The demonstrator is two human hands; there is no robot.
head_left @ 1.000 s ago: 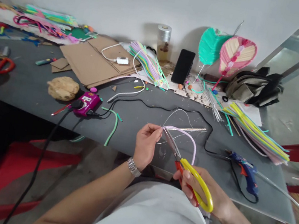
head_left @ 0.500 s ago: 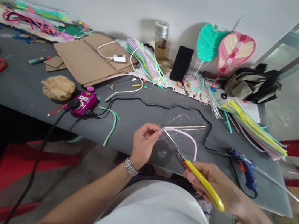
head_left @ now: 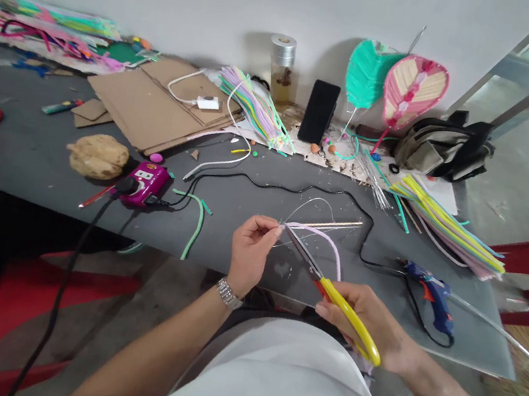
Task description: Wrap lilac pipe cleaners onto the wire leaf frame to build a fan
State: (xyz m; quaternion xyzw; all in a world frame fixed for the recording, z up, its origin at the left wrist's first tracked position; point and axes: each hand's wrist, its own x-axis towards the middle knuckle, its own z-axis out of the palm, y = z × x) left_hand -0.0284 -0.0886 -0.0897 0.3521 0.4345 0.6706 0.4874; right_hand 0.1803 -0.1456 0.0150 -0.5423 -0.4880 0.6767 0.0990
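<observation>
My left hand (head_left: 251, 253), with a metal watch at the wrist, pinches the end of a lilac pipe cleaner (head_left: 332, 242) between thumb and fingers. From there the pipe cleaner arcs right and down toward my other hand. Yellow-handled scissors (head_left: 349, 312) are gripped in my right hand (head_left: 378, 322). Their blades point up-left, with the tips close to my left fingertips. I cannot tell whether the blades touch the pipe cleaner's end. Just beyond lie a thin wooden stick (head_left: 341, 225) and a fine loop of clear thread or wire (head_left: 325, 201).
A glue gun (head_left: 431, 290) with its black cord lies at right, beside a pipe cleaner bundle (head_left: 447, 225). To the left are a purple power socket (head_left: 145, 185), a brown lump (head_left: 99, 157) and cardboard (head_left: 158, 106). A phone (head_left: 319, 112) and leaf-shaped fans (head_left: 414, 93) stand along the wall.
The scissors and my right hand have shifted slightly left, and the handles sit a little closer in. My left hand keeps its pinch. The whole view has moved slightly.
</observation>
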